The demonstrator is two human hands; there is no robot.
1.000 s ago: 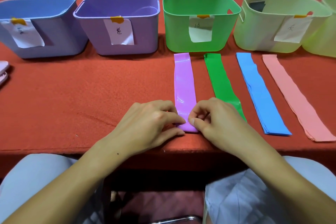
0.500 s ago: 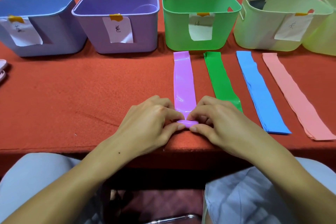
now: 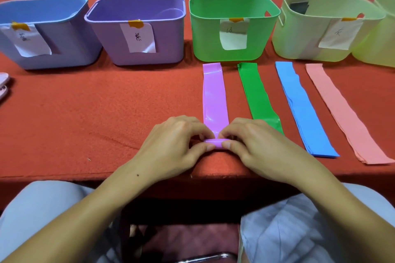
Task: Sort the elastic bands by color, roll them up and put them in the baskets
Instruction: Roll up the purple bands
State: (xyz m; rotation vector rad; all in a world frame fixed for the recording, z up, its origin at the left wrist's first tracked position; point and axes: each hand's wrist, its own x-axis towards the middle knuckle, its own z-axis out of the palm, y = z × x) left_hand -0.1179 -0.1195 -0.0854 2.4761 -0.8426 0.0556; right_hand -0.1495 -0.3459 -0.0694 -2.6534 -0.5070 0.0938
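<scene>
2 hands, left [image 3: 175, 141] and right [image 3: 254, 145], pinch the purple band's [image 3: 214, 100] rolled near end between them.

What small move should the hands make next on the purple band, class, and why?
Probably keep rolling the purple band away from the table edge, toward the baskets. Both hands, left and right, pinch only a small roll at its near end, and most of the band lies flat. The purple basket can likely wait until the roll is complete.

Purple band [image 3: 214, 100] lies flat before the green basket [image 3: 233, 28], near end rolled
</scene>
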